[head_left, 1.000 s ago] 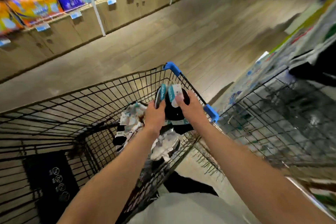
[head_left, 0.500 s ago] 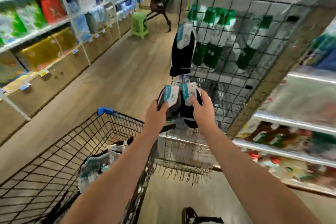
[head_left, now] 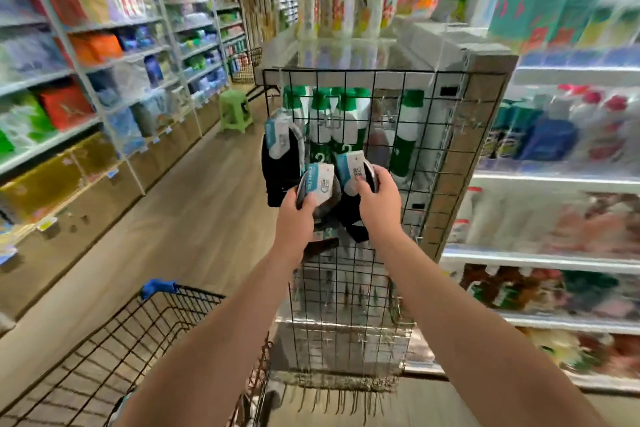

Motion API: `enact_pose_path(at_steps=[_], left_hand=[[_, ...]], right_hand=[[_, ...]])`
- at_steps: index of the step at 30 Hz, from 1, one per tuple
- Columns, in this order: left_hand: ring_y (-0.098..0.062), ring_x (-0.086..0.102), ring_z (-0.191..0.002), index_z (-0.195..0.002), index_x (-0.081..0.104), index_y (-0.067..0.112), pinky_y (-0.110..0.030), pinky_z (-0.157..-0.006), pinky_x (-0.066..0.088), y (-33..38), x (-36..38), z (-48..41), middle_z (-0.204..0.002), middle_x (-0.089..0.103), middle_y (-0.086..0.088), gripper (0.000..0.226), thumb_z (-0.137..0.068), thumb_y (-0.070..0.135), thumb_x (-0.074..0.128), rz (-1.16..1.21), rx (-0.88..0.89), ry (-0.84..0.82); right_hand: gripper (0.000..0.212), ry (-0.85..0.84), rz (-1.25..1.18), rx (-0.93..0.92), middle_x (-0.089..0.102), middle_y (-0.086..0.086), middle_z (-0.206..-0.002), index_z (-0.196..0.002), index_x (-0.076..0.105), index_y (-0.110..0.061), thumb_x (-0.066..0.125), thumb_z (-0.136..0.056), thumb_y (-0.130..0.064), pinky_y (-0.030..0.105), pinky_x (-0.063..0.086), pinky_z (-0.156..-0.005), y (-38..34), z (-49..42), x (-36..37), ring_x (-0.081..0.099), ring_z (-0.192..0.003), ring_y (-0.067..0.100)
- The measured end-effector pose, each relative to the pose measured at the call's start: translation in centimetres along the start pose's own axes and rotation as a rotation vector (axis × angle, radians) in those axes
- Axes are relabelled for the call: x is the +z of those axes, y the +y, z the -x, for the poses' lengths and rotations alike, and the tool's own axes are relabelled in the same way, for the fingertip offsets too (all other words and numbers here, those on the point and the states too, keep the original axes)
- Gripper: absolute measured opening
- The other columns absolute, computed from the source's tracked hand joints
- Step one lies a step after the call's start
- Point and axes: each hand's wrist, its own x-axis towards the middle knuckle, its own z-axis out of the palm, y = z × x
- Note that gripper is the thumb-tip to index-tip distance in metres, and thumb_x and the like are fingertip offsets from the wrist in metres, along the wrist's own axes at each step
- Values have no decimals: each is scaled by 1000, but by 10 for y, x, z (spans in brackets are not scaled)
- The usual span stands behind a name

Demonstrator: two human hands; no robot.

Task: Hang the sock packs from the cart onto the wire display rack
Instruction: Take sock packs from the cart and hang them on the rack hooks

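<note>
The left hand [head_left: 298, 218] clasps the left pack [head_left: 320, 184] and the right hand [head_left: 379, 204] the right pack [head_left: 351, 168], both just before the rack [head_left: 375, 72]; seemingly light, soft and floppy, they are probably best pinched at the stiff card header.

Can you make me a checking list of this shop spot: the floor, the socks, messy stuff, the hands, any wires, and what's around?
Surface: wood-look floor.
Job's things: left pack and right pack held up before the rack; hung pack on the rack's left edge; cart lower left.
Clutter: green stool in the aisle.
Grippers: left hand grips the left pack; right hand grips the right pack.
Cables: nothing seen.
Surroundings: stocked shelves, blurred.
</note>
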Motion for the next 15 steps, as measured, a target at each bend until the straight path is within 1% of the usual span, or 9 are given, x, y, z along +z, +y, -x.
enact_pose_path(at_steps=[3,5,7,8,10,13,15], left_hand=[[-17,62,-112,-134,56,18,-29,-87,46,6,0,-19,-124,65,0,30,-106,26,49,-1,8,44],[-13,63,-109,-133,56,22,-26,-83,48,10,0,-29,-123,66,4,29,-106,27,50,20,14,55],[-10,64,-108,-132,57,25,-26,-83,51,12,0,-37,-121,67,6,28,-106,29,50,44,15,61],[-11,65,-109,-132,58,25,-29,-85,53,13,0,-40,-122,68,6,28,-105,30,50,60,14,68],[-13,65,-110,-133,58,24,-32,-88,53,15,-1,-45,-122,68,4,29,-106,31,50,87,5,82],[-9,64,-102,-133,58,23,-26,-78,49,18,0,-51,-120,68,4,29,-106,29,49,120,-17,108],[-8,64,-103,-135,58,23,-22,-75,47,17,1,-52,-120,68,4,30,-106,30,49,124,-16,116]], right_hand=[[32,15,-48,-11,63,-8,-118,-132,58,-21,55,-100,-15,26,44,-94,-15,-24,8,58,-112,12],[37,-7,-78,4,61,-5,-127,-138,54,-19,54,-101,-16,27,44,-98,-24,-40,15,56,-118,13],[39,-24,-96,39,59,-2,-132,-141,51,-17,55,-102,-16,28,45,-98,-29,-53,22,54,-120,14],[38,-32,-101,48,61,-1,-129,-140,53,-18,55,-102,-15,29,46,-96,-31,-58,25,55,-118,15],[32,-50,-105,62,61,-4,-116,-133,56,-19,55,-102,-13,28,47,-89,-34,-68,31,57,-110,14],[29,-89,-73,72,59,-7,-108,-127,58,-22,57,-100,-11,27,44,-83,-32,-79,38,57,-103,14],[26,-99,-67,82,60,-7,-107,-122,59,-24,58,-100,-12,27,45,-82,-29,-84,41,58,-102,14]])
